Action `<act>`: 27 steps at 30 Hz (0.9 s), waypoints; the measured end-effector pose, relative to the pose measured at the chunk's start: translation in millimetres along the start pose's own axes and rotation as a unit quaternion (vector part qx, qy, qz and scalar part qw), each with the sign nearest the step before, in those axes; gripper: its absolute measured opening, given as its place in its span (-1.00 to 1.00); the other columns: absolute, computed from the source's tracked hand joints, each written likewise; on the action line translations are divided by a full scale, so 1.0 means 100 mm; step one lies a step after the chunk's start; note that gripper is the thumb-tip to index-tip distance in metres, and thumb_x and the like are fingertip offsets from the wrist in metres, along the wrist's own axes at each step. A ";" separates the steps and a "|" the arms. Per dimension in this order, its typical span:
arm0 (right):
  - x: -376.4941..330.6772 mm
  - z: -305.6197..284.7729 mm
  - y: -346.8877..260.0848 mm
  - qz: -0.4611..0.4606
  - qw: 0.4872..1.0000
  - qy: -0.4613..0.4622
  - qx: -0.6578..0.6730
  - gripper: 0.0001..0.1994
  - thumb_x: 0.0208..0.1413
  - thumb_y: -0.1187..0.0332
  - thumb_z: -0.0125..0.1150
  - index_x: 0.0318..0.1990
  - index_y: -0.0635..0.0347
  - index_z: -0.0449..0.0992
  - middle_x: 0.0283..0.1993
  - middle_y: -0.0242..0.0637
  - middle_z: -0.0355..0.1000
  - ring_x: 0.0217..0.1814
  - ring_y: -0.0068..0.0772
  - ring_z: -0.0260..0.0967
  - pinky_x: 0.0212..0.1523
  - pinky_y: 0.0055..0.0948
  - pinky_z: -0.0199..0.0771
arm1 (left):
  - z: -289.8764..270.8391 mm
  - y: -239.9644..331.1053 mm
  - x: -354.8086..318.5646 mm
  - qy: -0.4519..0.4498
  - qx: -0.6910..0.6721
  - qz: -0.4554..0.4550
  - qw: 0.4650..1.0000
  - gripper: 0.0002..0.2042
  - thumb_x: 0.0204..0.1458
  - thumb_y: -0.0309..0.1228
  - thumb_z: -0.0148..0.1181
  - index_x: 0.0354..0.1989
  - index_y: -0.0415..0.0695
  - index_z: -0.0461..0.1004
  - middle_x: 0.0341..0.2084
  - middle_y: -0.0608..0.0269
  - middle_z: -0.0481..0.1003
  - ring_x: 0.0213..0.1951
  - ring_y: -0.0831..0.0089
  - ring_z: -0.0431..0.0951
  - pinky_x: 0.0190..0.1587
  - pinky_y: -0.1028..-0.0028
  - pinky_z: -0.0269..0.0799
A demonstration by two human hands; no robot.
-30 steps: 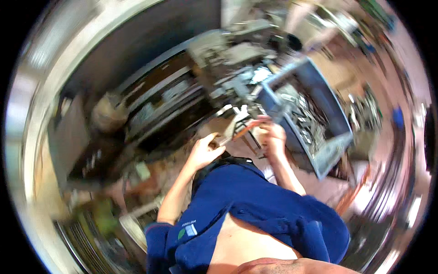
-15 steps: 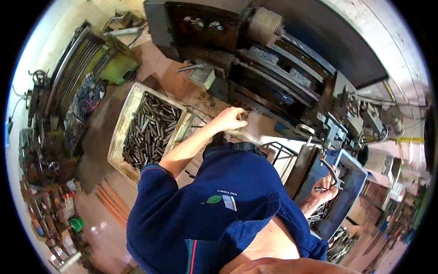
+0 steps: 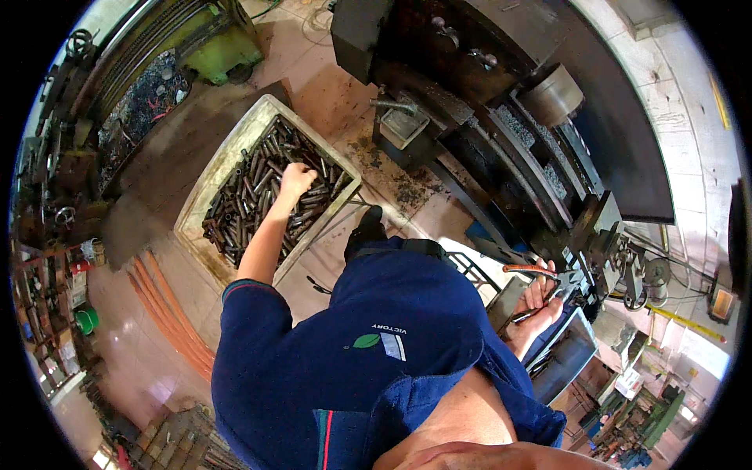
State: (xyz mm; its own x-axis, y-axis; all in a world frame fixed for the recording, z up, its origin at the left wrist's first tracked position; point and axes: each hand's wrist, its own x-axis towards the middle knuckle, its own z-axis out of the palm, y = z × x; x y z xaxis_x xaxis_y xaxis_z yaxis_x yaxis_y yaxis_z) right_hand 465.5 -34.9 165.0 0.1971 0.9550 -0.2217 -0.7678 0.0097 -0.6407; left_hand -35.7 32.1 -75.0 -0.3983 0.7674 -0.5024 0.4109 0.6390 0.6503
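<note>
My left hand [image 3: 298,180] reaches over the cream plastic bin [image 3: 192,227] on the left, down at its heap of short metal rods [image 3: 249,192]. Its fingers are curled closed against the pieces; what they grip, if anything, is hidden. On the right, beside the lathe, my right hand [image 3: 540,309] is closed round a pair of pliers [image 3: 526,269]. One orange-red handle shows beyond the fingers, and the metal head is toward the machine.
A dark lathe [image 3: 509,149] fills the far right, with a small tray [image 3: 403,125] at its corner. The blue bin [image 3: 576,356] with metal parts sits below my right hand. Orange-brown lengths [image 3: 168,313] lie on the floor at left; a green machine [image 3: 227,55] stands behind.
My left hand has moved left, from beside the lathe into the cream bin. My right hand has come up from over the blue bin toward the lathe, still holding the pliers. The view has turned.
</note>
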 end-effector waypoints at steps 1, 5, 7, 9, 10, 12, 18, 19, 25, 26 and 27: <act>0.01 0.04 0.03 0.003 1.000 0.004 -0.005 -0.30 -0.15 0.27 0.07 0.16 0.47 0.03 0.14 0.12 0.12 -0.69 -0.75 0.01 -0.70 -0.78 0.12 | 0.07 -0.09 0.11 -0.014 0.091 0.034 0.995 -0.67 -0.24 -0.29 0.13 -0.36 -0.30 0.49 -0.59 -0.05 0.50 -0.46 0.12 0.53 -0.36 0.30 0.42; 0.08 0.12 0.15 0.027 0.999 0.012 -0.028 -0.36 -0.14 0.27 0.05 0.13 0.41 0.08 0.10 0.16 0.14 -0.70 -0.77 -0.02 -0.73 -0.79 0.08 | 0.26 0.33 0.15 0.026 0.228 -0.018 0.973 -0.66 -0.24 -0.24 0.16 -0.32 -0.24 0.48 -0.28 -0.08 0.48 -0.18 0.07 0.48 -0.17 0.25 0.41; 0.07 0.23 0.20 0.034 0.998 0.036 -0.027 -0.38 -0.15 0.29 0.01 0.12 0.41 0.10 0.07 0.16 0.18 -0.71 -0.76 -0.03 -0.74 -0.78 0.06 | 0.36 0.22 0.24 0.009 0.260 -0.032 0.965 -0.66 -0.21 -0.27 0.14 -0.26 -0.22 0.46 -0.24 -0.04 0.47 -0.16 0.11 0.48 -0.14 0.26 0.41; 0.04 0.18 0.25 0.042 0.998 0.037 -0.007 -0.38 -0.14 0.28 0.02 0.12 0.42 0.10 0.03 0.15 0.23 -0.71 -0.76 -0.03 -0.74 -0.79 0.05 | 0.42 0.24 0.31 -0.002 0.275 -0.043 0.961 -0.65 -0.19 -0.28 0.12 -0.22 -0.20 0.45 -0.21 0.00 0.47 -0.14 0.14 0.48 -0.12 0.28 0.40; 0.03 0.16 0.27 0.039 0.998 0.052 -0.019 -0.37 -0.14 0.26 0.04 0.11 0.42 0.10 0.04 0.15 0.23 -0.71 -0.76 -0.03 -0.74 -0.79 0.04 | 0.42 0.26 0.32 -0.001 0.269 -0.051 0.962 -0.65 -0.18 -0.28 0.11 -0.20 -0.19 0.45 -0.20 0.01 0.47 -0.13 0.15 0.48 -0.11 0.29 0.40; 0.01 0.13 0.28 0.049 0.998 0.026 -0.017 -0.36 -0.14 0.24 0.06 0.12 0.42 0.11 0.06 0.14 0.22 -0.70 -0.76 -0.02 -0.73 -0.79 0.05 | 0.47 0.22 0.35 0.019 0.231 -0.055 0.971 -0.63 -0.18 -0.23 0.14 -0.20 -0.19 0.45 -0.21 0.00 0.47 -0.14 0.15 0.48 -0.12 0.28 0.40; -0.07 0.10 0.33 0.054 0.996 0.064 -0.019 -0.35 -0.14 0.23 0.11 0.12 0.41 0.12 0.07 0.12 0.23 -0.68 -0.77 -0.03 -0.71 -0.78 0.04 | 0.28 0.13 0.19 0.050 0.109 -0.044 0.992 -0.61 -0.24 -0.15 0.19 -0.50 -0.33 0.47 -0.56 -0.05 0.49 -0.49 0.14 0.52 -0.39 0.31 0.43; -0.08 0.10 0.33 0.056 0.996 0.066 -0.027 -0.35 -0.14 0.23 0.12 0.11 0.40 0.13 0.07 0.11 0.23 -0.68 -0.76 -0.04 -0.71 -0.77 0.03 | 0.20 0.13 0.12 0.032 0.047 -0.053 0.997 -0.62 -0.22 -0.17 0.17 -0.52 -0.35 0.46 -0.65 -0.02 0.48 -0.60 0.20 0.52 -0.49 0.35 0.43; -0.01 -0.07 0.35 0.103 0.993 0.011 -0.061 -0.44 -0.09 0.21 0.09 0.06 0.36 0.20 0.08 0.07 0.23 -0.67 -0.73 -0.07 -0.68 -0.75 -0.01 | -0.25 0.11 -0.40 0.022 -0.359 0.005 0.933 -0.69 -0.05 -0.29 0.06 -0.37 -0.39 0.42 -0.62 0.14 0.47 -0.63 0.41 0.49 -0.55 0.54 0.39; 0.00 -0.01 0.36 0.102 0.990 0.027 -0.094 -0.48 -0.03 0.21 0.04 0.05 0.35 0.21 0.09 0.06 0.22 -0.67 -0.73 -0.08 -0.68 -0.75 -0.02 | -0.36 0.24 -0.53 0.025 -0.371 0.023 0.928 -0.69 -0.05 -0.30 0.07 -0.35 -0.38 0.42 -0.61 0.14 0.47 -0.60 0.41 0.50 -0.51 0.53 0.40; 0.03 0.02 0.37 0.093 0.987 0.008 -0.129 -0.54 0.02 0.21 -0.01 0.03 0.34 0.23 0.07 0.03 0.25 -0.69 -0.74 -0.09 -0.70 -0.74 -0.04 | -0.46 0.42 -0.65 0.024 -0.380 0.045 0.924 -0.69 -0.05 -0.31 0.08 -0.33 -0.38 0.42 -0.60 0.15 0.47 -0.58 0.41 0.51 -0.47 0.52 0.41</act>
State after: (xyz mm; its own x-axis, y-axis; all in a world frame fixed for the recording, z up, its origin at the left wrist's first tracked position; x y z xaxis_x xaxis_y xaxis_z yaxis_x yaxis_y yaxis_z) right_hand 436.1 -31.2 142.5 0.0795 0.9282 -0.3634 -0.6113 -0.2426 -0.7533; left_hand -30.4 6.6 10.7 -0.4335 0.8009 -0.4130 -0.2428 0.3376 0.9094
